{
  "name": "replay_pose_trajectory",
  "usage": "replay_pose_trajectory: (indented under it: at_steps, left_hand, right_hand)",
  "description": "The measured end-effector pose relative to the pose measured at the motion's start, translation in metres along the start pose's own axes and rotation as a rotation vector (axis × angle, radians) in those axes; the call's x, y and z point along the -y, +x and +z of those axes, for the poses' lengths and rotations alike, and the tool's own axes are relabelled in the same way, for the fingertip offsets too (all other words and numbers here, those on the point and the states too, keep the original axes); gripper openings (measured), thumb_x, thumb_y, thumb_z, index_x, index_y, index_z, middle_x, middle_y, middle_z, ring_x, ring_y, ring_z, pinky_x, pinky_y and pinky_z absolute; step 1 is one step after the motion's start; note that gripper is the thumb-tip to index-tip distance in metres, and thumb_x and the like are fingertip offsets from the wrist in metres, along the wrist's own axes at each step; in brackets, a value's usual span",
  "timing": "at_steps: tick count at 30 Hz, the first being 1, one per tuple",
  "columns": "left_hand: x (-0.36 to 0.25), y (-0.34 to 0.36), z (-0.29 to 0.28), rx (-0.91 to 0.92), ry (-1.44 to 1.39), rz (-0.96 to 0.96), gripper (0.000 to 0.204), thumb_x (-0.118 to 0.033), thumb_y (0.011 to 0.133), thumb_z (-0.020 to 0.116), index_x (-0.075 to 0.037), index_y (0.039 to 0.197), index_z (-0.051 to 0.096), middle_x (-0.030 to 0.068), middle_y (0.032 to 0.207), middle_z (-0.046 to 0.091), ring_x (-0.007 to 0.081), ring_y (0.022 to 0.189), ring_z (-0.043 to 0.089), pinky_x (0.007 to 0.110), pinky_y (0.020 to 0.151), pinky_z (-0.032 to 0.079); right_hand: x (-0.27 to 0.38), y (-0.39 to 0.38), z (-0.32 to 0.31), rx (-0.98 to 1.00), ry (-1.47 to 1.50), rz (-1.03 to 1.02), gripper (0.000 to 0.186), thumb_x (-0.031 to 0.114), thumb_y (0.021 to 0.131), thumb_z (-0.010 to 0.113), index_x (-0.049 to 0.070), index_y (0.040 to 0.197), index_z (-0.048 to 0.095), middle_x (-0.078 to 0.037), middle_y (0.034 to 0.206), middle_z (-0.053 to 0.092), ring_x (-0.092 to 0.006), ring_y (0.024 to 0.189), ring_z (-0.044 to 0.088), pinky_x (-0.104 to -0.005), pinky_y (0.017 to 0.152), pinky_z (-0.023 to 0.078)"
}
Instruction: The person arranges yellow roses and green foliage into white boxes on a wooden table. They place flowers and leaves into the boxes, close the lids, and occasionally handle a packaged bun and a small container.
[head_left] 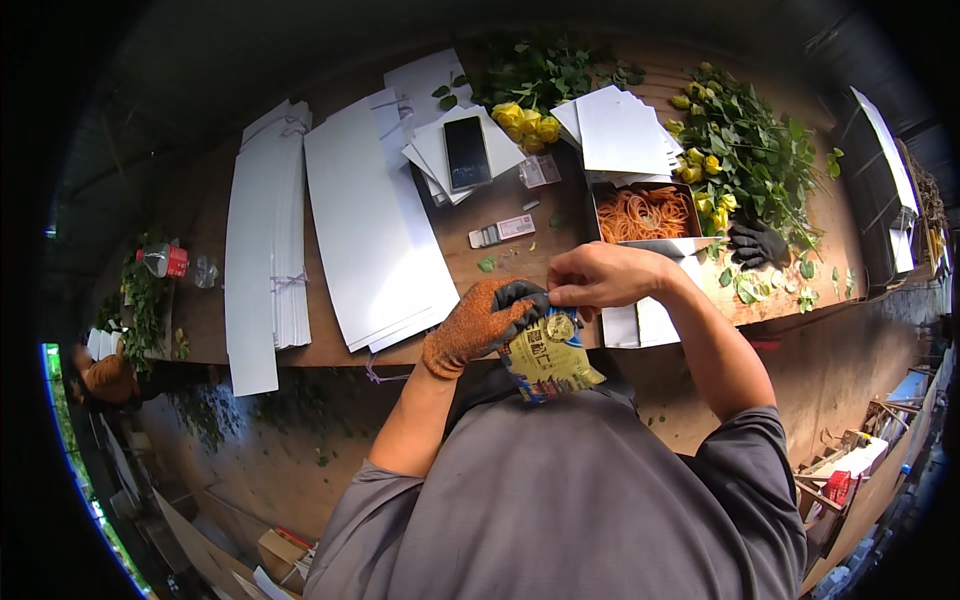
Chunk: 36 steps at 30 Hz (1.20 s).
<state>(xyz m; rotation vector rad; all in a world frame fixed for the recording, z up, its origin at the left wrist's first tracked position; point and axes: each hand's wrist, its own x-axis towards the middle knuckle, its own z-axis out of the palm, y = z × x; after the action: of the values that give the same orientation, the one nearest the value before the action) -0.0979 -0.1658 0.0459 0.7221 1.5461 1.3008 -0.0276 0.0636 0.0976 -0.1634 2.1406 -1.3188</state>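
My left hand (487,322), in an orange work glove with dark fingertips, grips the top of a yellow and blue snack bag (549,358) in front of my body. My bare right hand (608,275) pinches at the bag's upper corner, its fingertips close to the gloved thumb. Whether the bag is torn there is hidden by the fingers. Just beyond my hands lies a small white and red box (502,231) on the wooden table (500,268). To the right of it stands an open box of orange rubber bands (645,214).
Stacks of white card sheets (375,230) cover the table's left part. A phone (467,153) rests on smaller cards. Yellow roses (527,125) and more leafy roses (745,150) lie at the back and right, near a dark glove (758,245). A red-labelled bottle (165,262) is far left.
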Motion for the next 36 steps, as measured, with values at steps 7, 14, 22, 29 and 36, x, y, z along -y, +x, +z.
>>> replay_pose_trajectory:
  at_steps: [7, 14, 22, 29, 36]
  left_hand:
    - [-0.006, 0.007, -0.025, 0.007, 0.051, 0.109, 0.025, -0.02, 0.097, 0.061, 0.003, 0.105, 0.066, 0.0031, 0.091, 0.068, 0.0088, 0.083, 0.06, 0.024, 0.076, 0.05]
    - [0.048, -0.005, -0.049, -0.354, -0.169, 0.189, 0.021, -0.017, 0.098, 0.063, 0.0, 0.109, 0.066, 0.0017, 0.093, 0.067, 0.0114, 0.086, 0.063, 0.025, 0.079, 0.052]
    - [0.037, -0.015, -0.095, -0.453, -0.677, 0.403, 0.034, -0.035, 0.099, 0.06, -0.002, 0.101, 0.063, 0.0072, 0.091, 0.066, 0.0164, 0.083, 0.065, 0.029, 0.074, 0.054]
    - [0.037, -0.028, -0.119, -0.72, -0.603, 0.518, 0.025, -0.027, 0.097, 0.066, -0.003, 0.099, 0.064, 0.0018, 0.094, 0.064, 0.0124, 0.081, 0.061, 0.027, 0.075, 0.052]
    - [0.032, -0.037, -0.123, -0.588, -0.536, 0.461, 0.023, -0.023, 0.098, 0.063, 0.0, 0.102, 0.064, 0.0018, 0.093, 0.064, 0.0108, 0.086, 0.059, 0.028, 0.081, 0.049]
  right_hand:
    - [-0.005, 0.015, 0.005, -0.18, -0.117, -0.313, 0.023, 0.019, 0.094, 0.064, -0.001, 0.083, 0.061, -0.012, 0.068, 0.057, -0.0217, 0.06, 0.057, -0.0365, 0.057, 0.045]
    - [0.032, 0.016, 0.013, -0.596, -0.724, -0.719, 0.022, 0.01, 0.077, 0.075, 0.007, 0.077, 0.053, -0.006, 0.071, 0.05, -0.0246, 0.068, 0.054, -0.0374, 0.062, 0.045]
    - [0.037, 0.016, 0.02, -0.534, -0.164, -0.475, 0.013, 0.004, 0.085, 0.069, 0.0, 0.089, 0.058, -0.012, 0.102, 0.061, -0.0285, 0.082, 0.064, -0.035, 0.069, 0.054]
    - [0.05, 0.007, 0.036, -0.356, -0.3, -0.463, 0.013, 0.004, 0.075, 0.071, 0.004, 0.084, 0.062, -0.008, 0.085, 0.063, -0.0306, 0.071, 0.063, -0.0394, 0.062, 0.053]
    - [0.046, 0.011, 0.053, -0.357, -0.073, -0.191, 0.024, 0.021, 0.082, 0.076, 0.005, 0.093, 0.062, -0.012, 0.079, 0.062, -0.0293, 0.069, 0.064, -0.0381, 0.061, 0.05]
